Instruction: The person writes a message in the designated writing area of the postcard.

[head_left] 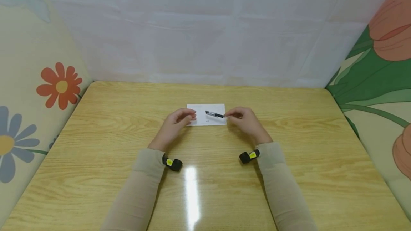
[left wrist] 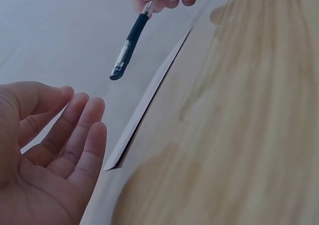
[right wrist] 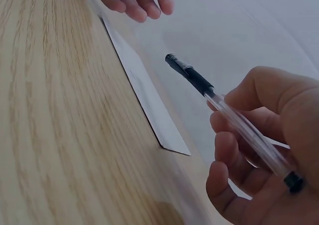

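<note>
A capped pen (head_left: pixel 214 114) with a clear barrel and black cap is held by my right hand (head_left: pixel 245 121), thumb and fingers pinching the barrel. In the right wrist view the pen (right wrist: pixel 249 130) slants across the palm, its cap pointing away toward the other hand. My left hand (head_left: pixel 176 123) holds nothing; its fingers (left wrist: pixel 84 135) are loosely bent, a short gap from the cap end. Below both hands a white sheet of paper (head_left: pixel 197 117) lies on the table, with a small dark mark near its front edge. The paper (right wrist: pixel 144 95) shows a thin dark edge in the right wrist view.
The wood-grain table (head_left: pixel 221 188) has a bright light reflection near the front. A white cloth (head_left: pixel 205 38) hangs behind it. Flower-patterned panels stand at the left (head_left: pixel 25 81) and right (head_left: pixel 382 92) sides. Each wrist wears a black strap with a small camera.
</note>
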{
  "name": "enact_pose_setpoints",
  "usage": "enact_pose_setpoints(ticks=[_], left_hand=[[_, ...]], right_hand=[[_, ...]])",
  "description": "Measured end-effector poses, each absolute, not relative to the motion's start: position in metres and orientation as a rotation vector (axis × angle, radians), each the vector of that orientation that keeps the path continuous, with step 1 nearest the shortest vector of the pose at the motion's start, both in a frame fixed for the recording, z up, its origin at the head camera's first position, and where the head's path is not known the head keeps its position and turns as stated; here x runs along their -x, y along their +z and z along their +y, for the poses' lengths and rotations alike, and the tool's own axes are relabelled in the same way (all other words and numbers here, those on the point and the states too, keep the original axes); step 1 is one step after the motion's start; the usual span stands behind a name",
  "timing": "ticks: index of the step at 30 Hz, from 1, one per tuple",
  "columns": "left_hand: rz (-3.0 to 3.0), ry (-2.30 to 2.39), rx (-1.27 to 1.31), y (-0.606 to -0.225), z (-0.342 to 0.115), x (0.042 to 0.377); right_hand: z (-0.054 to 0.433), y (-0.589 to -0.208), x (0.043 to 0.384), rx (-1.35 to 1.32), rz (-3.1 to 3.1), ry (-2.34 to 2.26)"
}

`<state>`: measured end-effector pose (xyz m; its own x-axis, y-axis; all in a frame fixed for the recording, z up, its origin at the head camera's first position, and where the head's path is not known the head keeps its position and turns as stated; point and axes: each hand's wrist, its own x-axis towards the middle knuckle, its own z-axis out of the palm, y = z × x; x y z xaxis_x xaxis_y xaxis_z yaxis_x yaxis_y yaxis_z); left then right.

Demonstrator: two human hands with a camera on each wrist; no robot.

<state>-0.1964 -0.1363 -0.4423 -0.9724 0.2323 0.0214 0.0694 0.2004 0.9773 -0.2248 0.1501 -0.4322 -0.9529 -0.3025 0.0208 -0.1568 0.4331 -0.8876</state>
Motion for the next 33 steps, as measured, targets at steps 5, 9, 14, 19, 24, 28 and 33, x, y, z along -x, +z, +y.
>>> enact_pose_setpoints(ticks=[5,9,14,19,24,28,33], left_hand=[[2.306,1.884,-0.300,-0.442,-0.133,0.196],[2.302,1.884,-0.305,-0.443,-0.131,0.196],[2.293,1.882,-0.292,-0.441,-0.129,0.196],[2.289,1.874,-0.273,-0.440,-0.129,0.195],[2.280,1.884,-0.293,-0.440,-0.128,0.195],[2.285,1.886,-0.294,-0.440,-0.127,0.194],[2.286,1.883,-0.290,-0.441,-0.127,0.194]], right_hand=[[0.148,-0.434,0.225,0.472,2.509,-1.589],[0.147,-0.434,0.225,0.526,2.497,-1.591],[0.145,-0.430,0.223,0.561,2.468,-1.599],[0.141,-0.429,0.222,0.598,2.450,-1.607],[0.138,-0.429,0.223,0.628,2.436,-1.603],[0.135,-0.430,0.222,0.624,2.429,-1.593],[0.134,-0.430,0.220,0.608,2.413,-1.588]])
